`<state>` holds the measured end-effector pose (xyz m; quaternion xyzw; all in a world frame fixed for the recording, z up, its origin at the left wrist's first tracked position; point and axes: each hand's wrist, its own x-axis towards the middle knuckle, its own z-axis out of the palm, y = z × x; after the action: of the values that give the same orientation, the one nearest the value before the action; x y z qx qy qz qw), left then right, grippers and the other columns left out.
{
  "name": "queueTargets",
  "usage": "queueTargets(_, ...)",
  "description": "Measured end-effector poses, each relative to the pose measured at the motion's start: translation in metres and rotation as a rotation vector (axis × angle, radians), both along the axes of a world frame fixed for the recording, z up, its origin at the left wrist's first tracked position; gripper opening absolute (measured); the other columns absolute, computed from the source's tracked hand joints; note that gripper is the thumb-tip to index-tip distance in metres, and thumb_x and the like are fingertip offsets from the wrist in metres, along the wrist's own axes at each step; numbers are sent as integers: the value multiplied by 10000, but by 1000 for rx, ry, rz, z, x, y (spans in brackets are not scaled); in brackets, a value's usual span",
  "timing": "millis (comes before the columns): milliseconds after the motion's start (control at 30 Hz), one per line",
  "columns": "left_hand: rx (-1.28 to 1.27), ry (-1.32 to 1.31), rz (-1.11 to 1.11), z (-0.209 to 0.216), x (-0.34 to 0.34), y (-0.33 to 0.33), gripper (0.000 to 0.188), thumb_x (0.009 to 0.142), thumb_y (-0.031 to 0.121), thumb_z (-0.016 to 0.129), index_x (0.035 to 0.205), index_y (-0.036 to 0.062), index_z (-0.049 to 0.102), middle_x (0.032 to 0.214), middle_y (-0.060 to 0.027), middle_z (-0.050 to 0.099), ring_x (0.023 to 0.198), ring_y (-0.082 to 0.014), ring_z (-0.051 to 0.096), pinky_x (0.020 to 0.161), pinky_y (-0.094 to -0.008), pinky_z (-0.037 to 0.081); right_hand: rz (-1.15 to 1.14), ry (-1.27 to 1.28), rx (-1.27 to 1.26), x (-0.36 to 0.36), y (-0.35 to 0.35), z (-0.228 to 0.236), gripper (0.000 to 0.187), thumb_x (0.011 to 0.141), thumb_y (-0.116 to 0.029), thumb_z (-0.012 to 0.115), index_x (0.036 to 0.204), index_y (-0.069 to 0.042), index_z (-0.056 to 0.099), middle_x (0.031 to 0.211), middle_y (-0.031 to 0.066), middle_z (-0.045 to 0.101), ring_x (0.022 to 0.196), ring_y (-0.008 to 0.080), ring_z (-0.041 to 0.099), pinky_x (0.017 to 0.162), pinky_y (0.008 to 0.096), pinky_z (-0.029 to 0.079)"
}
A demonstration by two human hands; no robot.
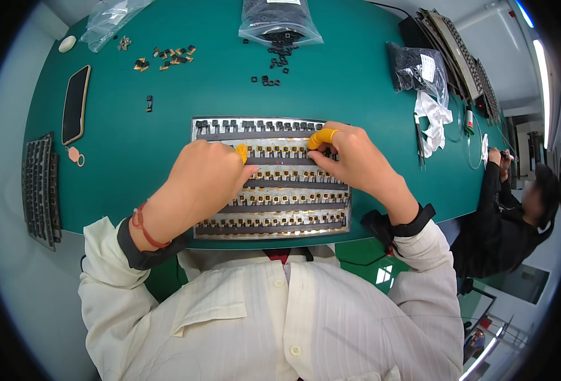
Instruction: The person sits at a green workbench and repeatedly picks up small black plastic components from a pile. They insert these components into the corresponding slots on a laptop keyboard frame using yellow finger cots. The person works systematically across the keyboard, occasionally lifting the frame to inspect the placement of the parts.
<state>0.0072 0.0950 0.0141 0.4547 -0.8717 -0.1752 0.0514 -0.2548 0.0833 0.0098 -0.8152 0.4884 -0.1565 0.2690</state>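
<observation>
A metal tray [271,235] lies at the table's near edge, with several rows of small parts parted by dark bars. Black square pieces [249,124] fill its far row; black parts with gold centres [293,221] stand in the nearer rows. My left hand [201,174] is curled over the tray's left half, its yellow-covered fingertip at the second row from the far side. My right hand [363,155] pinches thumb against yellow-covered finger at that row's right half. Whatever either hand's fingers hold is too small or hidden to make out.
Loose black pieces [271,82] lie beyond the tray below an open plastic bag [280,25]. Gold-and-black parts [175,58] are scattered far left, near a phone [76,105]. Stacked trays [39,190] stand left; a filled bag [417,68] and white cloth [433,120] lie right. Another person [515,222] works at right.
</observation>
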Motion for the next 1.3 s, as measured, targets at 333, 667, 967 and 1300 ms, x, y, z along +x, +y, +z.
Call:
queueTargets(333, 84, 336, 120, 7, 14, -83, 360, 813, 152, 759, 1077, -81, 686, 804, -161, 708, 728, -231, 681, 672, -334, 529, -58, 208, -91, 11, 29, -7, 444, 901, -267, 689, 581, 23, 584, 587, 177, 553, 511, 371, 570, 512, 452, 483)
queueTargets(667, 55, 307, 109, -20, -13, -118, 216, 776, 78, 771, 916, -76, 716, 729, -180, 690, 662, -240, 679, 657, -317, 546, 72, 151, 59, 7, -29, 27, 262, 832, -184, 722, 775, 71, 699, 646, 243, 624, 616, 384, 646, 598, 428, 523)
queueTargets(967, -157, 227, 173, -21, -2, -104, 209, 826, 102, 737, 890, -94, 702, 708, -206, 677, 613, -321, 662, 609, -363, 533, -107, -50, -58, 41, -101, -8, 199, 784, -91, 746, 905, 66, 722, 797, 212, 705, 740, 335, 701, 701, 382, 554)
queueTargets(1300, 24, 338, 221, -23, 17, -101, 220, 835, 96, 726, 986, -63, 708, 840, -163, 722, 688, -249, 683, 664, -332, 547, -29, 33, -81, 40, -90, -8, 160, 789, -81, 720, 888, 44, 713, 762, 163, 696, 687, 286, 680, 651, 360, 536)
